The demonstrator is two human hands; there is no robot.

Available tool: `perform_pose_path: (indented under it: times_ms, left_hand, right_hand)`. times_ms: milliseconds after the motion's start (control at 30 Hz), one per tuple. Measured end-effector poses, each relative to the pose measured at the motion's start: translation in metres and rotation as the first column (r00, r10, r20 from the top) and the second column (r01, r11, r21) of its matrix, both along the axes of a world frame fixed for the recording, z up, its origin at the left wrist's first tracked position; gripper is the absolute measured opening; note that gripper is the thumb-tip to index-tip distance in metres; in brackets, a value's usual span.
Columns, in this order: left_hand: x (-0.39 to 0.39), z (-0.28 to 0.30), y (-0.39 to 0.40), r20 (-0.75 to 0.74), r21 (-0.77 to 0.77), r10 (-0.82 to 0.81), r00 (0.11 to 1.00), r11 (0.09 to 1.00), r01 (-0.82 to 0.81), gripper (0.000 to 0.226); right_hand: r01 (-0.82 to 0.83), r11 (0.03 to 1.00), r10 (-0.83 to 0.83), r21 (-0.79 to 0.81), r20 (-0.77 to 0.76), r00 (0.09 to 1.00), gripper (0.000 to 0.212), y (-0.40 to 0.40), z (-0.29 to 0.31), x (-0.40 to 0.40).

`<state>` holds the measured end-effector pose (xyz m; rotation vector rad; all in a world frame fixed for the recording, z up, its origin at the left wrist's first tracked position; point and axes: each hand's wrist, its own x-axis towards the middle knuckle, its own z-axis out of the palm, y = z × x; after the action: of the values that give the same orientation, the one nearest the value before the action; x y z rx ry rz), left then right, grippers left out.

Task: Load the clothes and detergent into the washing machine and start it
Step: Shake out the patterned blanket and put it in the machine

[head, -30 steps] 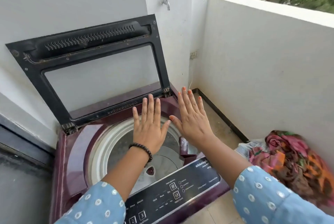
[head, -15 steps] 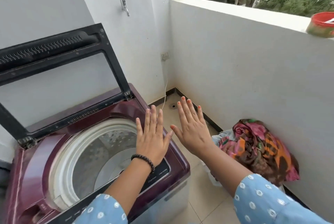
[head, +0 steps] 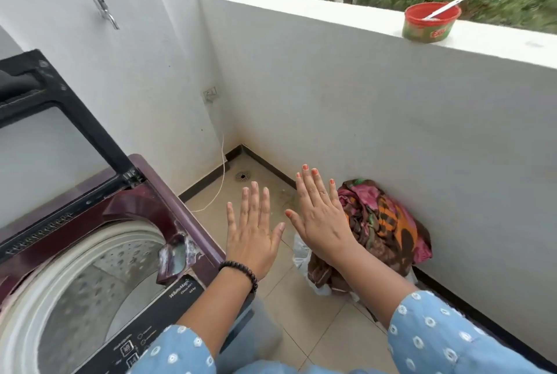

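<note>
A maroon top-load washing machine (head: 168, 208) stands at the left with its black-framed lid (head: 60, 108) raised and its drum (head: 90, 283) showing no clothes. A pile of colourful clothes (head: 382, 223) lies on the floor against the right wall. A red and green detergent tub (head: 431, 24) with a white scoop sits on the balcony ledge. My left hand (head: 254, 232) and my right hand (head: 319, 217) are held out flat with fingers spread, above the floor between machine and clothes, holding nothing.
A white balcony wall (head: 391, 120) runs along the right. A tap (head: 105, 12) is fixed on the back wall. A white cord (head: 221, 174) hangs down to the tiled floor near a floor drain (head: 242, 176). A white bag (head: 301, 253) lies under the clothes.
The view has swung right, away from the machine's drum toward the clothes pile and the ledge. Both hands, still flat and spread, now hover over the floor instead of the machine.
</note>
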<state>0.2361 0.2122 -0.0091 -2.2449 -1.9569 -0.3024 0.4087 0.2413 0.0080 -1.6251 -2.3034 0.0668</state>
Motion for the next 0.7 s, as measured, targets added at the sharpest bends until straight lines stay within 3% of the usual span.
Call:
perform_pose_path:
  times_ms: [700]
  left_hand:
    - [0.063, -0.086, 0.116, -0.006, -0.137, -0.318, 0.948, 0.939, 0.315, 0.073]
  right_hand:
    - [0.304, 0.933, -0.295, -0.190, 0.075, 0.952, 0.070, 0.055, -0.074, 0.059]
